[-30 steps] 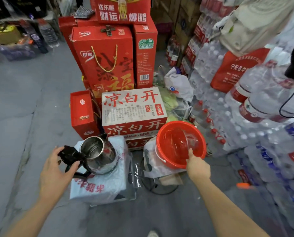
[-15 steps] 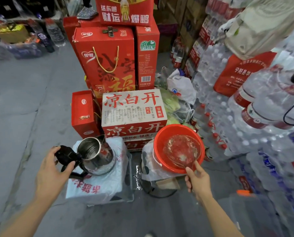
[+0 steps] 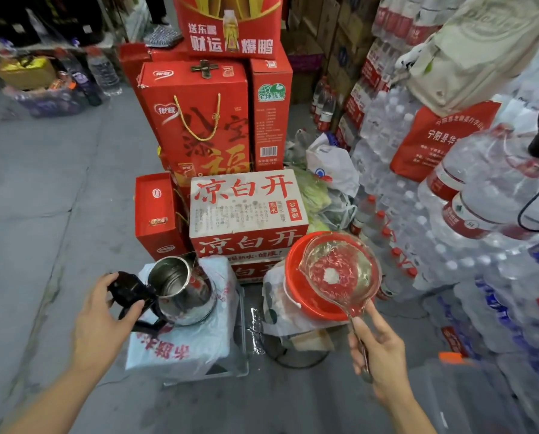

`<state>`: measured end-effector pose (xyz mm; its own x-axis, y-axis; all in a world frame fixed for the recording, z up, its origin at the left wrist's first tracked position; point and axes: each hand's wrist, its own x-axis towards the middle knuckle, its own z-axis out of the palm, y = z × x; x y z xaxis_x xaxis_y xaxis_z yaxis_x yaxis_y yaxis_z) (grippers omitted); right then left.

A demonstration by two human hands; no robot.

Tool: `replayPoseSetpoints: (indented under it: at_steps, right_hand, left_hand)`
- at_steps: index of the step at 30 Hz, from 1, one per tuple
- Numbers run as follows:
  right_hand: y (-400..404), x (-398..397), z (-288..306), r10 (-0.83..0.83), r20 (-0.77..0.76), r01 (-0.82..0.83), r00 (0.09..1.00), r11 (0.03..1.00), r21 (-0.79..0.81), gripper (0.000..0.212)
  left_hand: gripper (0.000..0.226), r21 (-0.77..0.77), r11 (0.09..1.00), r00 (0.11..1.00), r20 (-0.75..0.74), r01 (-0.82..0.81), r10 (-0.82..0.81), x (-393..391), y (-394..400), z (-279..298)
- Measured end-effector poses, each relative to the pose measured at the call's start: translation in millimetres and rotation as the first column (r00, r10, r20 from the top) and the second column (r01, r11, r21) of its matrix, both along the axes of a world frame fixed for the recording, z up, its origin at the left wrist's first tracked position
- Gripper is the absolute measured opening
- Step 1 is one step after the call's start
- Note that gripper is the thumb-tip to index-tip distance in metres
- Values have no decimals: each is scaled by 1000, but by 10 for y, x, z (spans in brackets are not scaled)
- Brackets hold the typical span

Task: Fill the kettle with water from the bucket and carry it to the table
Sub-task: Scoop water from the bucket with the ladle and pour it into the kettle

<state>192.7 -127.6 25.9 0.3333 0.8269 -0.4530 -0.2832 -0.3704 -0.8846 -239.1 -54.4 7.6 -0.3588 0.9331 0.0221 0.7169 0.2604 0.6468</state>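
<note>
A steel kettle (image 3: 182, 286) with its black lid flipped open stands on a plastic-wrapped pack (image 3: 180, 349). My left hand (image 3: 102, 321) grips the kettle's black lid and handle. To the right sits a red bucket (image 3: 296, 286) on a bag-covered stand. My right hand (image 3: 384, 352) holds the handle of a clear plastic ladle (image 3: 340, 270), which is full of water and raised just above the bucket.
Red gift boxes (image 3: 199, 120) and a white carton (image 3: 246, 211) are stacked right behind the kettle and bucket. Shrink-wrapped packs of water bottles (image 3: 481, 245) wall in the right side. Grey concrete floor (image 3: 36, 214) stretches to the left; a wet patch lies between the pack and the bucket.
My right hand has lifted the ladle out of the bucket, now full of water, and drawn back toward me. My left hand stays on the kettle.
</note>
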Motion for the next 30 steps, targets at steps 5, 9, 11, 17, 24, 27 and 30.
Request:
replayPoseSetpoints:
  at_steps: [5,9,11,17,24,27,30]
  right_hand:
    - [68,-222,118,70,-4,-70,998,996,51,69]
    - [184,-600,152,147,-25,-145,989,987,65,69]
    - [252,-820,158,196,-43,-193,980,979,67,68]
    - [447,-1500,162,309,-61,-302,949,948,103,88]
    - [616,-1988,3,359,87,-363,929,930,46,72]
    - [670,-2089,-23,366,166,-376,916,926,32,71]
    - [713,-2147,-58,365,262,-381,893,924,12,71]
  left_hand:
    - [69,4,1000,999,37,24,-25,-34,-42,-10]
    - [70,-8,998,998,15,58,-58,-81,-41,-2]
    - [71,-16,997,997,8,71,-71,-106,-19,-13]
    - [72,14,995,995,10,99,-99,-123,-20,-31]
    - [71,26,997,996,53,77,-78,-143,-54,-37]
    - [72,46,993,993,52,107,-109,-178,-50,-77]
    - [73,56,991,993,18,119,-121,-196,-46,-90]
